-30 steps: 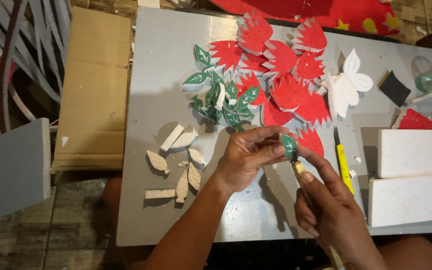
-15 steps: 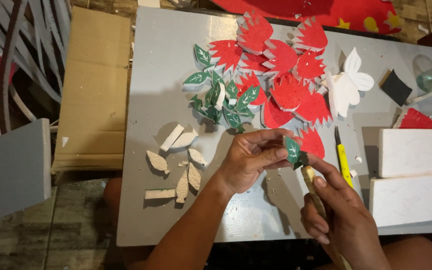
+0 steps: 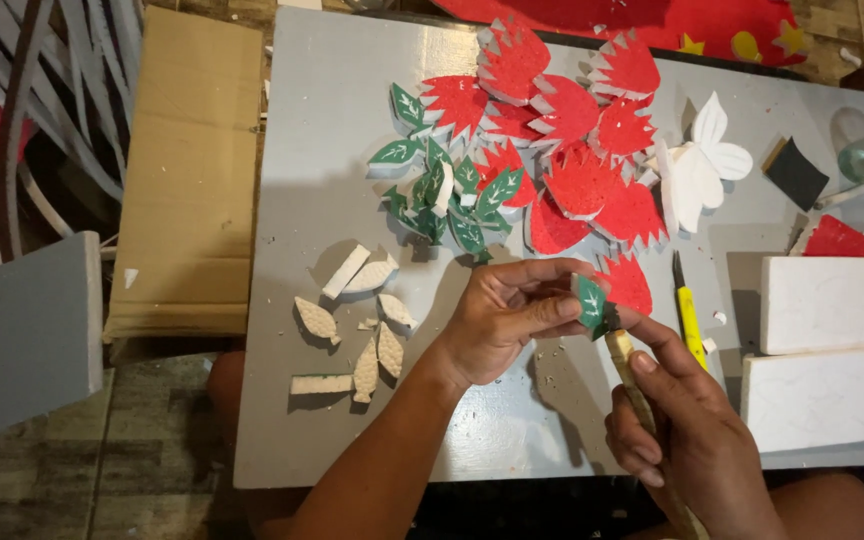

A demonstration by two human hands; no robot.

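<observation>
Head view
Left hand [image 3: 500,318]: fingers curled, pinching small green leaf piece [image 3: 590,303] between thumb and fingertips, above front half of grey board [image 3: 332,150].
Right hand [image 3: 689,435]: fingers wrapped around pale-handled brush [image 3: 632,378], its tip touching the leaf piece's lower edge.
Green leaf piece: held off the board, just beside the lowest red petal [image 3: 628,283].
Red petals: about ten, jagged-edged, overlapping in a cluster [image 3: 572,130] at board's far middle.
Green leaves: about nine painted, heaped [image 3: 442,185] just left of the red cluster.
Unpainted leaves: about seven cream pieces, loose group [image 3: 352,320] at board's left front.
White flower cut-out [image 3: 697,170]: one, right of the red cluster.
Yellow-handled knife [image 3: 689,318]: one, lying lengthwise between red petal and foam blocks.
White foam blocks: two, upper [image 3: 837,300] and lower [image 3: 827,395], stacked along board's right edge.
Dark sponge block [image 3: 795,172]: one, far right.
Cardboard sheet [image 3: 187,170]: one, flush against board's left edge.
Open room: bare strip along board's left side and front edge below the hands; right side crowded.
</observation>
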